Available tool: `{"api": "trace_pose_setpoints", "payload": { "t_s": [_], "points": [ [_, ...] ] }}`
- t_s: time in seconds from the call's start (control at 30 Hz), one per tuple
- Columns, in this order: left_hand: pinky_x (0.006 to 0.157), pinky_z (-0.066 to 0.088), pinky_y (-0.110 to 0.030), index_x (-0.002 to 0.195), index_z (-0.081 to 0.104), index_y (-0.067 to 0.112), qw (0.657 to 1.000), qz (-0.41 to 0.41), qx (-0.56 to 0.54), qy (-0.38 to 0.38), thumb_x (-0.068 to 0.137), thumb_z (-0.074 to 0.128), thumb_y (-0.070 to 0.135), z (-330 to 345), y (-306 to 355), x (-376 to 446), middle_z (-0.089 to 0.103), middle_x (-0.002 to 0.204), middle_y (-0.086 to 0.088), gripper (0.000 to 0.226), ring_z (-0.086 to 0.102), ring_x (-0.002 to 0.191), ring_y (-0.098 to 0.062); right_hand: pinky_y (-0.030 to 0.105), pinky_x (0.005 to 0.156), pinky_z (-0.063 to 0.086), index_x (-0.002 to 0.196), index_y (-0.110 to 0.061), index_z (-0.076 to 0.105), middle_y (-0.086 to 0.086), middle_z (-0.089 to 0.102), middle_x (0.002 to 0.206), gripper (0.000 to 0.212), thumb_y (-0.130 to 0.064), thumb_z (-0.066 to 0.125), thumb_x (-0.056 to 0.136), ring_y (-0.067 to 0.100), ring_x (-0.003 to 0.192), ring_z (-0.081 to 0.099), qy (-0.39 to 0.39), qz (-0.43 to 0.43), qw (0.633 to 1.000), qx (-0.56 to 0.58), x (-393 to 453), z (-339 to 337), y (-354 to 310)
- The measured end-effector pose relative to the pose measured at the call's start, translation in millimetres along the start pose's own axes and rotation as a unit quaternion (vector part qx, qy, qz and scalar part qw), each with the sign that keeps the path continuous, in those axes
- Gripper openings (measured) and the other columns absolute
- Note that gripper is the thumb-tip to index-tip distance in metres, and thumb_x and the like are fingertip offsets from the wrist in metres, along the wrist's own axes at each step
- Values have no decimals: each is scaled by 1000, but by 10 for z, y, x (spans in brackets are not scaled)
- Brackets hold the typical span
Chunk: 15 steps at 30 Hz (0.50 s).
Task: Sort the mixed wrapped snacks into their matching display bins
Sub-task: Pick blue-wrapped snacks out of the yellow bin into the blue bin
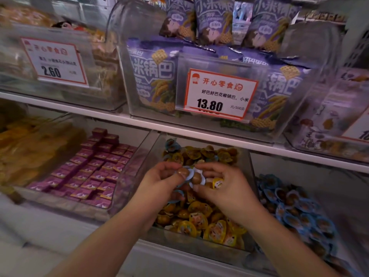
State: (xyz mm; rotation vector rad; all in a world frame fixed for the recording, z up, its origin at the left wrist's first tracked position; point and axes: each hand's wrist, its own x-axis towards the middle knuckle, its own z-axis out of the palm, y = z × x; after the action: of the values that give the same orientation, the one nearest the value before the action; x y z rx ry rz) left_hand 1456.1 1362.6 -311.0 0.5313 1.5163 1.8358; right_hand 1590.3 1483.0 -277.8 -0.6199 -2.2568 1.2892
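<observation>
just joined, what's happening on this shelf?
A person is picking through the middle bin on the lower shelf, full of yellow-wrapped snacks. Both hands are over it: the left hand pinches a blue-wrapped snack, the right hand holds another plus a yellow one. The bin of blue-wrapped snacks sits just to the right.
</observation>
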Motion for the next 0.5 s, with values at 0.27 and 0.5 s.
{"api": "trace_pose_setpoints", "payload": {
  "t_s": [0.27, 0.5],
  "points": [
    [63, 60, -29, 100, 66, 28, 972, 182, 142, 52, 85, 75, 12, -23, 102, -131, 73, 94, 7, 23, 72, 84, -10, 19, 73, 55, 97, -27, 77, -11, 76, 95, 15, -18, 74, 86, 5, 91, 71, 87, 32, 992, 80, 2, -23, -48],
    [74, 50, -12, 109, 62, 44, 912, 305, 266, 72, 84, 76, 23, 272, 30, -303, 68, 100, 27, 36, 65, 92, 5, 33, 64, 56, 114, -5, 70, 13, 72, 102, 38, -32, 68, 87, 20, 80, 68, -51, 175, 883, 432, -162, 106, -332]
  ]
}}
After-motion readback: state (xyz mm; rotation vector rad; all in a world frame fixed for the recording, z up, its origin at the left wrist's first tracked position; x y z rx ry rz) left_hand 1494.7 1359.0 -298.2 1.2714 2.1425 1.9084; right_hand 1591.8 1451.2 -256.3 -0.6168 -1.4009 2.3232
